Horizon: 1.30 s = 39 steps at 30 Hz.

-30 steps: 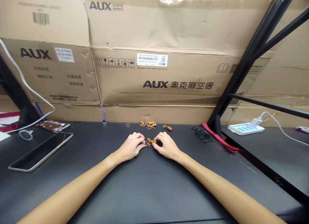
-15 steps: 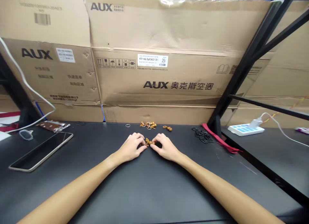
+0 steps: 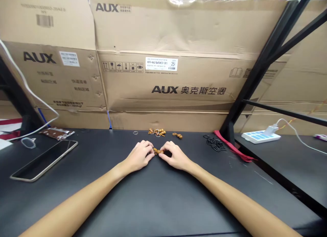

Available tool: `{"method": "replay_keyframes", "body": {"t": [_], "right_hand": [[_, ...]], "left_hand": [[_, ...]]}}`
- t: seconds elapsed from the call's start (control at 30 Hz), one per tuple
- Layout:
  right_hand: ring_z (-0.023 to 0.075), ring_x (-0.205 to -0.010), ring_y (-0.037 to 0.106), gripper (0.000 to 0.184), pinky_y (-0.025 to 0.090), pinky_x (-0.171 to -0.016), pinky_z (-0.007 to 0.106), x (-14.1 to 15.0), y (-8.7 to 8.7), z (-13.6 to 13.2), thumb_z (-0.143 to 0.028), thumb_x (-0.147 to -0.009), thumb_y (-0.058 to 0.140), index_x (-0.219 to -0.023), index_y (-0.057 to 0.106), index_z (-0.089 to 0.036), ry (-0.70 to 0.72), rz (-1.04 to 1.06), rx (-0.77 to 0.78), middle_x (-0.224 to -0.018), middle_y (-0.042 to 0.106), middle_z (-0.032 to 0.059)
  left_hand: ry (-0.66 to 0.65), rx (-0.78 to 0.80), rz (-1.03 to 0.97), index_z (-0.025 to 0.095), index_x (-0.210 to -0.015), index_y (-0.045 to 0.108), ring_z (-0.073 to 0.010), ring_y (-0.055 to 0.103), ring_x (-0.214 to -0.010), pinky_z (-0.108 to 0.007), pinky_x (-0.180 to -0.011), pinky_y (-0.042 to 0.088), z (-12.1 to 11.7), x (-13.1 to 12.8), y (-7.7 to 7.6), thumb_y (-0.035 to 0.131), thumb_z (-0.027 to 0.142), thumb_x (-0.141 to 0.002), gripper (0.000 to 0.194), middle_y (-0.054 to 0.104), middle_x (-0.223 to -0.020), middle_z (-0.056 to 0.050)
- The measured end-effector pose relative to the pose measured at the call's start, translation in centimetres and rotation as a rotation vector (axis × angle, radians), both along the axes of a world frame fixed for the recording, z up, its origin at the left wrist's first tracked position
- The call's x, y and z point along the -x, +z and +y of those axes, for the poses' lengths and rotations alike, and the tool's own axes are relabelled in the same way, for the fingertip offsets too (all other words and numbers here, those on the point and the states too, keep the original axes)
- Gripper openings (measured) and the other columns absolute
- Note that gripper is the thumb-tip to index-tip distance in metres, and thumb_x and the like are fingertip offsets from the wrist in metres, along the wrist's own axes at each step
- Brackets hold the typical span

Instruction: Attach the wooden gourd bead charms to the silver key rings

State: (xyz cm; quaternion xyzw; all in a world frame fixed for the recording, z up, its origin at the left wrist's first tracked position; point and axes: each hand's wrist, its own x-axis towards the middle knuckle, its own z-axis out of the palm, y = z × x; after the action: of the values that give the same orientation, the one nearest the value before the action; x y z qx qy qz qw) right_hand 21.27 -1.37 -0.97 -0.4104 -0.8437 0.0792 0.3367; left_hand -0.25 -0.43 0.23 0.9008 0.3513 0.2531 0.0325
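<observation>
Gourd-shaped wooden pendant (image 3: 160,152) low between the two hands, over the middle of the black desk (image 3: 155,203), nearer the desk's far edge than its near one. Long axis runs roughly left-right, in line with the gap between the fingertips: bulb end toward the right hand (image 3: 173,156), orange cord (image 3: 155,150) toward the left hand (image 3: 140,156). Neither hand is clearly nearer; each meets one end.

Grip, right: narrow, thumb and fingertips about the bulb. Grip, left: narrow pinch at the cord end. Cannot tell whether a ring also sits inside the left fingers; they hide it. Whether the pendant bears on the desk top is also unclear.

Judgement: the relation that matters is cord end to left pinch, since the right hand seems to steady the bulb along the same line.

Surroundings: cluster of pendants and rings (image 3: 159,132) along the far edge, beyond the hands; lone metal ring (image 3: 135,132) left of it, single pendant (image 3: 179,136) right of it. Black rings (image 3: 216,144) lie farther right, well apart.
</observation>
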Motion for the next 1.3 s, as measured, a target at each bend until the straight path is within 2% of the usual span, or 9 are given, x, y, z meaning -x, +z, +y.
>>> {"method": "replay_keyframes", "body": {"t": [0.17, 0.37, 0.63, 0.7, 0.8, 0.9, 0.97, 1.03, 1.3], "right_hand": [[0.0193, -0.083, 0.053, 0.009, 0.044, -0.08, 0.034, -0.1, -0.2, 0.3, -0.027, -0.085, 0.06, -0.079, 0.062, -0.02, -0.192, -0.054, -0.007, -0.085, 0.063, 0.0042], [0.0195, -0.085, 0.053, 0.013, 0.043, -0.08, 0.032, -0.1, -0.3, 0.5, -0.03, -0.086, 0.059, -0.079, 0.063, -0.02, -0.288, -0.107, 0.007, -0.087, 0.063, 0.0044], [0.0191, -0.083, 0.054, 0.014, 0.044, -0.077, 0.03, -0.2, -0.3, 0.5, -0.029, -0.083, 0.062, -0.093, 0.061, -0.02, -0.236, -0.022, -0.065, -0.087, 0.062, 0.0038], [0.0173, -0.074, 0.054, 0.013, 0.043, -0.071, 0.028, 0.0, -0.1, 0.2, -0.032, -0.084, 0.06, -0.081, 0.06, -0.019, -0.227, -0.025, -0.082, -0.076, 0.061, 0.0023], [0.0145, -0.063, 0.053, 0.028, 0.041, -0.066, 0.027, 0.3, 0.3, -0.3, -0.031, -0.089, 0.053, -0.064, 0.058, -0.019, -0.121, -0.13, -0.015, -0.063, 0.059, 0.0009], [0.0196, -0.089, 0.059, 0.02, 0.044, -0.081, 0.033, 0.3, 0.2, -0.5, -0.035, -0.089, 0.054, -0.093, 0.067, -0.02, -0.087, -0.204, -0.015, -0.094, 0.067, 0.0062], [0.025, -0.114, 0.052, 0.036, 0.04, -0.095, 0.041, 0.0, 0.0, -0.3, -0.043, -0.09, 0.052, -0.117, 0.061, -0.022, -0.131, -0.231, 0.007, -0.123, 0.06, 0.0099], [0.0279, -0.128, 0.042, 0.049, 0.034, -0.105, 0.046, -0.2, -0.2, -0.1, -0.051, -0.091, 0.047, -0.128, 0.055, -0.021, -0.144, -0.262, 0.075, -0.139, 0.049, 0.0115], [0.0281, -0.14, 0.028, 0.065, 0.021, -0.115, 0.045, -0.3, 0.0, 0.1, -0.058, -0.091, 0.04, -0.139, 0.045, -0.016, -0.124, -0.313, 0.195, -0.15, 0.034, 0.0123]], "left_hand": [[-0.033, 0.033, -0.015, 0.02, -0.081, 0.062, -0.0202, 0.053, -0.097, -0.037, -0.088, 0.042, 0.7, 0.2, -0.5, 0.053, 0.022, -0.09, 0.013, 0.06, -0.106, -0.004], [-0.078, 0.043, -0.029, 0.022, -0.086, 0.066, -0.0199, 0.053, -0.098, -0.036, -0.091, 0.041, 0.8, 0.2, -0.5, 0.051, 0.024, -0.092, 0.016, 0.06, -0.106, -0.004], [0.003, 0.003, -0.02, 0.02, -0.088, 0.06, -0.0196, 0.053, -0.091, -0.034, -0.084, 0.042, 0.3, 0.2, -0.2, 0.057, 0.029, -0.088, 0.01, 0.06, -0.098, -0.003], [0.012, -0.028, 0.012, 0.019, -0.08, 0.058, -0.0188, 0.053, -0.083, -0.033, -0.079, 0.042, -0.2, -0.1, 0.0, 0.057, 0.033, -0.087, 0.016, 0.06, -0.087, -0.003], [-0.025, -0.039, 0.091, 0.019, -0.074, 0.058, -0.0181, 0.055, -0.076, -0.032, -0.075, 0.042, -0.9, -0.5, 0.2, 0.053, 0.035, -0.09, 0.024, 0.06, -0.077, -0.002], [0.007, -0.055, 0.124, 0.02, -0.1, 0.062, -0.0227, 0.057, -0.095, -0.037, -0.084, 0.043, -0.7, -0.4, 0.1, 0.051, 0.04, -0.091, 0.025, 0.064, -0.101, -0.006], [0.079, -0.039, 0.134, 0.019, -0.115, 0.059, -0.0263, 0.053, -0.113, -0.041, -0.095, 0.041, -0.2, 0.0, -0.2, 0.048, 0.045, -0.092, 0.036, 0.061, -0.12, -0.01], [0.138, 0.004, 0.146, 0.018, -0.123, 0.056, -0.0273, 0.047, -0.125, -0.043, -0.103, 0.036, 0.6, 0.5, -0.5, 0.044, 0.047, -0.093, 0.043, 0.055, -0.132, -0.012], [0.177, 0.035, 0.178, 0.014, -0.128, 0.055, -0.0278, 0.043, -0.131, -0.043, -0.11, 0.032, 1.1, 0.9, -0.9, 0.042, 0.048, -0.094, 0.05, 0.049, -0.14, -0.013]]}}
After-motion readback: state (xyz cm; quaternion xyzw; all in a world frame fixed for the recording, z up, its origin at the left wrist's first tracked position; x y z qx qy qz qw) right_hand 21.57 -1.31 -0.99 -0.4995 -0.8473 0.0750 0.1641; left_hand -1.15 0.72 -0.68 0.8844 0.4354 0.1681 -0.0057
